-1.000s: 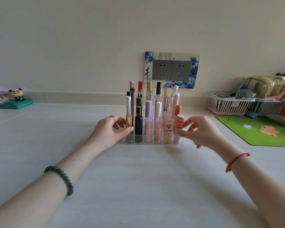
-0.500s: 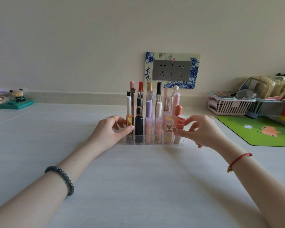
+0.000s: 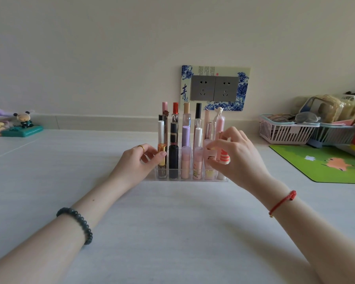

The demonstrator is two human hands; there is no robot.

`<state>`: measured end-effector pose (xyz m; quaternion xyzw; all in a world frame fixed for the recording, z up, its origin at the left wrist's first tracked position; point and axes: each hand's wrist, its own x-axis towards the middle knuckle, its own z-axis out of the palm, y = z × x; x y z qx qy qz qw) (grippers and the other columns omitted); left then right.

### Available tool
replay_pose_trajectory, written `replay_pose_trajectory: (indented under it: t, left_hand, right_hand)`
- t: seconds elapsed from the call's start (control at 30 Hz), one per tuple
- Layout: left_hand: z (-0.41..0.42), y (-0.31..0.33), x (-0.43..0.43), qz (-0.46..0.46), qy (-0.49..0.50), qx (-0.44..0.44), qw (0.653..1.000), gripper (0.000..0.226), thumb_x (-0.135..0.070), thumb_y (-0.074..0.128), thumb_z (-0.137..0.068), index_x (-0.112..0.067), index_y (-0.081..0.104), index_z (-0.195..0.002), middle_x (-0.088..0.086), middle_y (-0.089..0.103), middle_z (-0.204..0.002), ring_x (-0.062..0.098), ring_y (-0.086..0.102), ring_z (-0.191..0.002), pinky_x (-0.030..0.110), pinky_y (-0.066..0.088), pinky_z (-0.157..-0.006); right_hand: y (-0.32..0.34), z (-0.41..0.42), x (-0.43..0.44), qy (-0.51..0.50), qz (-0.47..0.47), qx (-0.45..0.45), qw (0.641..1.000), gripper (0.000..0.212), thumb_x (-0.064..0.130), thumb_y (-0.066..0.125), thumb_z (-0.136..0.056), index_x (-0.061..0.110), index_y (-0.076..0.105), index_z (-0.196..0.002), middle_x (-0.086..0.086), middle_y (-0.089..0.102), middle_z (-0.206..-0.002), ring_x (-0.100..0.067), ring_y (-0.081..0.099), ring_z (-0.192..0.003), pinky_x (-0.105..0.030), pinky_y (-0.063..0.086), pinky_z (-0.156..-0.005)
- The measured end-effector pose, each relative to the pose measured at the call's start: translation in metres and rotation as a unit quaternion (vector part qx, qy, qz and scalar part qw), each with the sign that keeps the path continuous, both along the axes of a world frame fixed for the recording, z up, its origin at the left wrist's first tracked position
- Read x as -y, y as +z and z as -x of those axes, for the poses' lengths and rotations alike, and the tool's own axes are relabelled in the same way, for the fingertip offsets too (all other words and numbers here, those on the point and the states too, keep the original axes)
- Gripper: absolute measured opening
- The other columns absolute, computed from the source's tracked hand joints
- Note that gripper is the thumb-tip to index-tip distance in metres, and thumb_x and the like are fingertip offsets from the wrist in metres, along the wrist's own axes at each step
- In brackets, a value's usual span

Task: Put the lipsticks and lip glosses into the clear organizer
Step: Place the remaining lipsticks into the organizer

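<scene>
- Left hand (image 3: 135, 162): fingers curled round the left end of the clear organizer (image 3: 191, 178), thumb tip at its front-left corner, holding it steady on the table (image 3: 172, 232).
- Clear organizer: directly ahead of the person, between the two hands. The lipsticks and lip glosses (image 3: 186, 138) stand upright in its rows, long axes vertical.
- Orange-striped lipstick (image 3: 224, 157): at the front-right compartment, tilted off vertical, top leaning left. Whether its foot is seated cannot be told.
- Right hand (image 3: 244, 158): thumb and fingertips pinch this lipstick. As the nearer hand, it is the likely one to straighten the lipstick and press it down along the compartment's vertical axis.
</scene>
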<state>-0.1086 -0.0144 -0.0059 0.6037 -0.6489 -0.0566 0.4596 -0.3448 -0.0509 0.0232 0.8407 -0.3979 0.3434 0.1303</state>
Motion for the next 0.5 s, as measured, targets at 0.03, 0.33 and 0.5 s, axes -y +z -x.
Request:
replay_pose_trajectory:
  t: [0.03,0.33,0.5]
  left_hand:
    - [0.000,0.000,0.000,-0.001,-0.001,0.000,1.000,0.024,-0.041,0.055,-0.085,-0.019,0.062,-0.082,-0.010,0.062,-0.077,0.000,0.054,-0.067,0.006,0.038,-0.061]
    - [-0.002,0.001,0.000,0.036,0.010,-0.034,0.999,0.035,-0.049,0.044,-0.086,-0.017,0.056,-0.091,0.003,0.063,-0.089,0.025,0.058,-0.084,0.009,0.037,-0.063]
    - [-0.002,-0.004,0.001,-0.054,-0.021,-0.052,0.997,0.099,-0.081,0.033,-0.056,-0.020,0.036,-0.134,-0.002,0.051,-0.126,0.014,0.054,-0.104,0.021,0.039,-0.083]
  right_hand:
    - [-0.001,0.001,0.001,-0.001,-0.001,0.000,1.000,0.032,0.029,0.073,-0.072,0.020,0.067,-0.102,-0.006,0.053,-0.097,-0.023,0.048,-0.092,-0.025,0.034,-0.073]
    - [0.002,0.003,0.008,0.058,-0.036,0.179,0.981,0.025,0.027,0.059,-0.081,0.014,0.064,-0.102,0.000,0.051,-0.088,-0.004,0.045,-0.069,-0.014,0.036,-0.063]
    - [-0.009,0.019,0.026,0.007,-0.196,0.368,0.909,0.033,0.028,0.040,-0.093,0.010,0.050,-0.119,-0.009,0.056,-0.111,-0.019,0.055,-0.095,-0.035,0.045,-0.084]
